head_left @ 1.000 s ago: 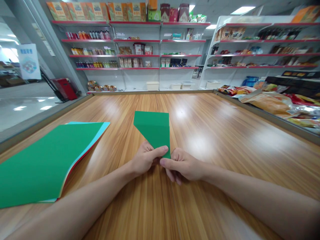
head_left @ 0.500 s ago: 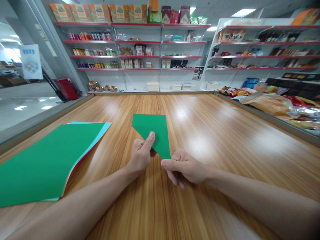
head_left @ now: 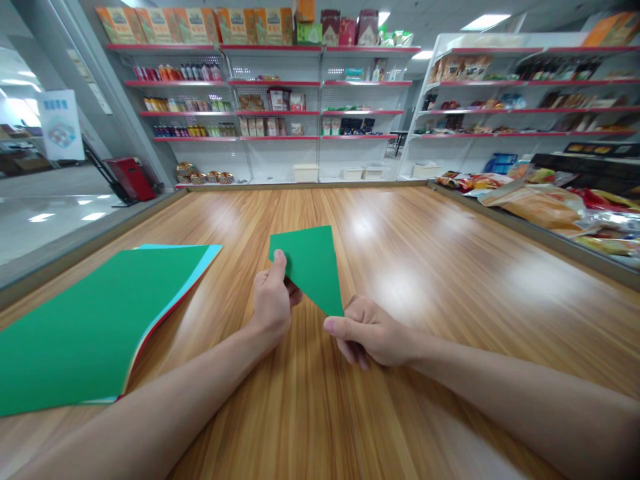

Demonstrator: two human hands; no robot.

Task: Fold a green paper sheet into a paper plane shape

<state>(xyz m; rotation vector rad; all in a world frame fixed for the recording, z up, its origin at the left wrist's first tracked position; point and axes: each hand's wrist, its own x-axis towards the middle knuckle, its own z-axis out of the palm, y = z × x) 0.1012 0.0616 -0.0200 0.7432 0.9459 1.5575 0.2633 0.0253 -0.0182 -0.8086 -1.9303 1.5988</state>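
Note:
A folded green paper with one slanted edge is held just above the wooden table. My left hand pinches its left slanted edge near the far corner, thumb on top. My right hand pinches the paper's near pointed tip between thumb and fingers. Both hands are closed on the paper.
A stack of coloured sheets, green on top with blue and red edges showing, lies at the left. Snack bags fill a bin along the table's right edge. Store shelves with goods stand at the back.
My left hand has slid along the paper's slanted left edge away from me, from beside the right hand to near the far corner. My right hand has stayed on the tip.

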